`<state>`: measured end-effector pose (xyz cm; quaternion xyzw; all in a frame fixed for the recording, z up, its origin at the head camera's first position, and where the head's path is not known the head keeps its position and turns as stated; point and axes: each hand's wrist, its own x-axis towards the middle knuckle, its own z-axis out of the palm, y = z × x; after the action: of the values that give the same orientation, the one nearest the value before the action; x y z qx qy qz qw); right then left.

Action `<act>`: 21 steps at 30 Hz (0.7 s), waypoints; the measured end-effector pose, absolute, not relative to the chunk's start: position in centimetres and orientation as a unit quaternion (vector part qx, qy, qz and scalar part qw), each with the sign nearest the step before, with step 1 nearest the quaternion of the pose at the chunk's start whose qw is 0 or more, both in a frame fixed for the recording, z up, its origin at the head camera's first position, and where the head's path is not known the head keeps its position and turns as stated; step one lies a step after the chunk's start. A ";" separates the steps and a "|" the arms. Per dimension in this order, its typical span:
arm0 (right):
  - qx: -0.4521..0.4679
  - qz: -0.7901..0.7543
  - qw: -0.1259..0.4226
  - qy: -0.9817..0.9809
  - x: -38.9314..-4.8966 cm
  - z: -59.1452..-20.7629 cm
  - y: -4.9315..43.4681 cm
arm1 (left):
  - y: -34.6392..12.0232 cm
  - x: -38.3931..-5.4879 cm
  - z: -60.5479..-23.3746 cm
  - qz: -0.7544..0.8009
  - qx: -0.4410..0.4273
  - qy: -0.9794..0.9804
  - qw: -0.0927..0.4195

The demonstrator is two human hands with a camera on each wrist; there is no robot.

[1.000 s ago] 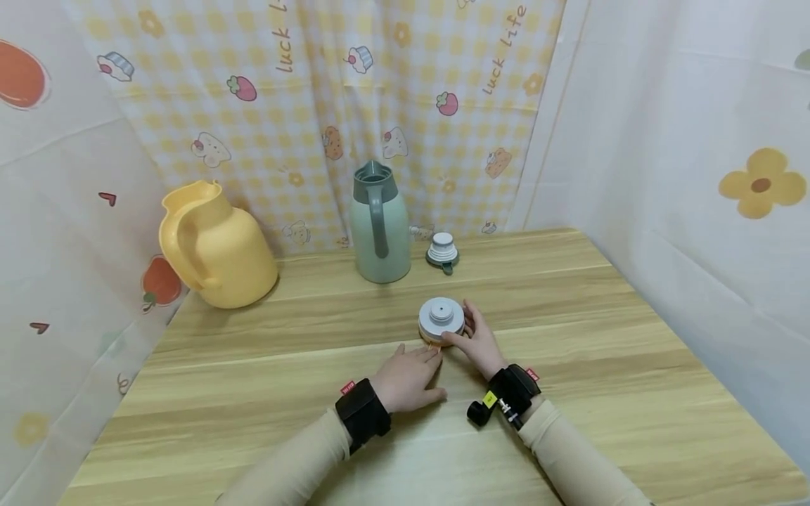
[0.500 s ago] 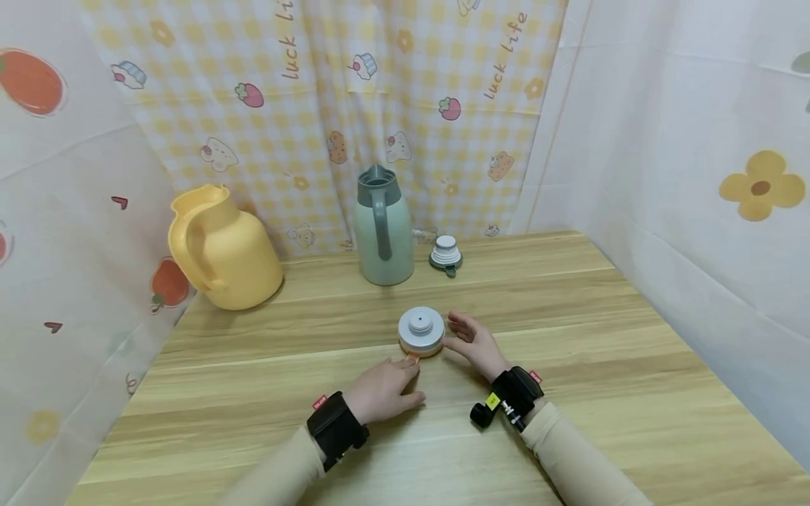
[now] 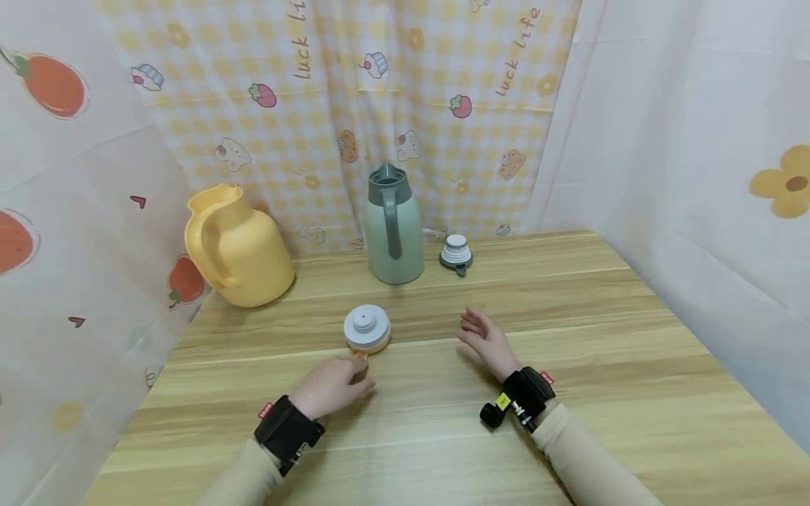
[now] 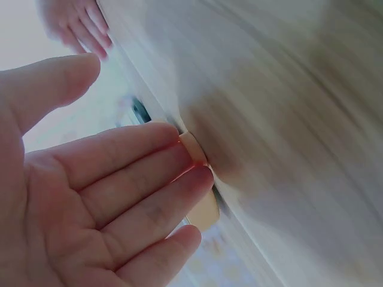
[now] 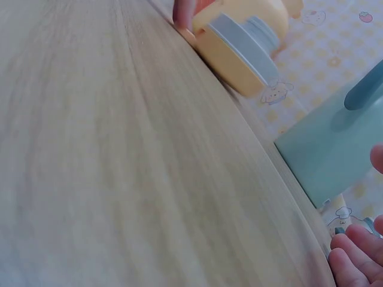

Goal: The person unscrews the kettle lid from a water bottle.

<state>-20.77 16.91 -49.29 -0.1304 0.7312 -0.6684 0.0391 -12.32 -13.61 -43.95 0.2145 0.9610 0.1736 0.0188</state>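
Observation:
A round lid, pale grey above and orange-yellow below, lies upside down on the table in the head view. My left hand reaches to its near side, fingertips at the small orange tab. In the left wrist view the fingers are extended and their tips touch the tab. My right hand is apart from the lid, to its right, with fingers loosely bent and nothing in them. A second stopper-like lid, white with a dark green rim, lies upside down further back.
A yellow jug without a lid stands at the back left. A green vacuum jug, its top uncovered, is at the back middle, handle facing me. Patterned curtains hang behind the wooden table.
The lid has slid left along the table with my left hand. My right hand has let go of it and now stays behind on the right. The view has shifted slightly.

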 end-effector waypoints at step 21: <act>-0.120 -0.671 0.036 0.730 -20.8 -49.0 17.0 | -18.0 -15.8 -43.4 0.153 0.130 0.979 -0.015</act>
<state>-20.82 16.99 -48.97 -0.1201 0.7305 -0.6713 0.0364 -15.82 -18.04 -43.42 0.1301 0.9794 0.1534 -0.0150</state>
